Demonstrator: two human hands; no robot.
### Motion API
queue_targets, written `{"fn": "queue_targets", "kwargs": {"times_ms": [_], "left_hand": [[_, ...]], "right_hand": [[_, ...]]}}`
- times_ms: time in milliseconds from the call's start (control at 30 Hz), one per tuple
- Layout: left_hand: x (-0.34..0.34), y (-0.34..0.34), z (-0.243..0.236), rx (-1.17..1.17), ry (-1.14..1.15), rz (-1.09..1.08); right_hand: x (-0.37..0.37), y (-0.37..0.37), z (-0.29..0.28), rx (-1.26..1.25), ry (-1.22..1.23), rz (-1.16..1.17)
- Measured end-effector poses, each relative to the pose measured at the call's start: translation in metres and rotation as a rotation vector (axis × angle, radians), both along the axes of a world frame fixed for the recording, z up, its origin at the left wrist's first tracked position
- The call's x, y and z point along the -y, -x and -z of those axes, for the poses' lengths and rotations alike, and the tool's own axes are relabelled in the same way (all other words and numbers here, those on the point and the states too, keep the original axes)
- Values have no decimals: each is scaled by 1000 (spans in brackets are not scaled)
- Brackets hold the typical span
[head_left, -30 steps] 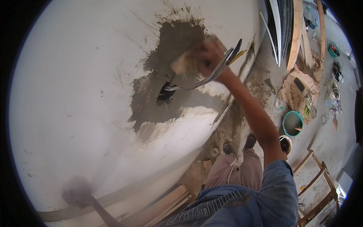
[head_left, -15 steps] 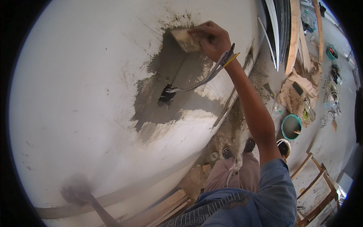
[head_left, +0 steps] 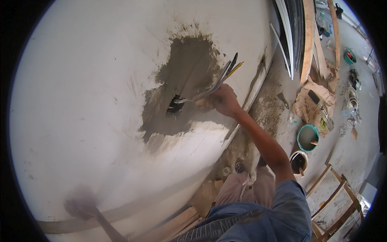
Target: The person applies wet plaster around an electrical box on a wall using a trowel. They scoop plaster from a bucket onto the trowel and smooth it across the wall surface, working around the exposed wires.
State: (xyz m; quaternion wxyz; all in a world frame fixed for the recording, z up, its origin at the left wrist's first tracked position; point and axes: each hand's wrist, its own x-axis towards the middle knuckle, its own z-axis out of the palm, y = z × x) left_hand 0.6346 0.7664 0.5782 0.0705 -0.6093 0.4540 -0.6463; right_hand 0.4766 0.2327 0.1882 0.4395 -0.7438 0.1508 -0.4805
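Note:
A white wall (head_left: 92,101) fills the left and middle, with a patch of grey wet-looking plaster (head_left: 189,60) on it. Low in the patch is a small dark hole (head_left: 175,105), from which a bundle of cables (head_left: 225,72) sticks out, grey, black and yellow at its ends. My right hand (head_left: 226,100) is closed by the patch's right edge, behind the cables, gripping a flat rectangular float (head_left: 204,104) that is mostly hidden and smeared. At the lower left my left hand (head_left: 82,205) is against or close to the wall, its fingers too blurred to read.
On the floor at right stand a teal bucket (head_left: 308,138) and a pale bucket (head_left: 299,162) of dark mix. Beyond lie a scraper (head_left: 283,100), a phone (head_left: 313,96) on crumpled paper (head_left: 302,103), and long planks (head_left: 307,40). A wooden frame (head_left: 342,183) is lower right.
My right hand has come down with the float from the top of the plaster patch to beside the hole. The cables now stand in front of it. The left hand has stayed put.

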Motion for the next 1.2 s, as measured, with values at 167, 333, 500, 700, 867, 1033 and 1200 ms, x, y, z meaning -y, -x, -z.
{"fn": "queue_targets", "kwargs": {"times_ms": [167, 333, 500, 700, 867, 1033, 1200], "left_hand": [[-3, 3, -5, -31, -50, 26], [10, 4, 1, -64, -1, 68], [3, 10, -2, -28, -35, 5], [6, 7, 0, -63, -3, -5], [17, 8, -4, -26, 1, 29], [0, 2, -1, -27, -3, 20], [9, 7, 1, -40, 15, 13]], "right_hand": [[32, 1, -101, 327, -261, 200], [-2, -43, -72, 284, -103, 422], [-47, -21, -16, 219, -136, 61], [88, 13, -121, 105, 243, 255], [113, -6, -164, 152, 452, 94], [99, -12, -132, 140, 405, 79], [65, -9, -16, -85, 330, 19]]}}
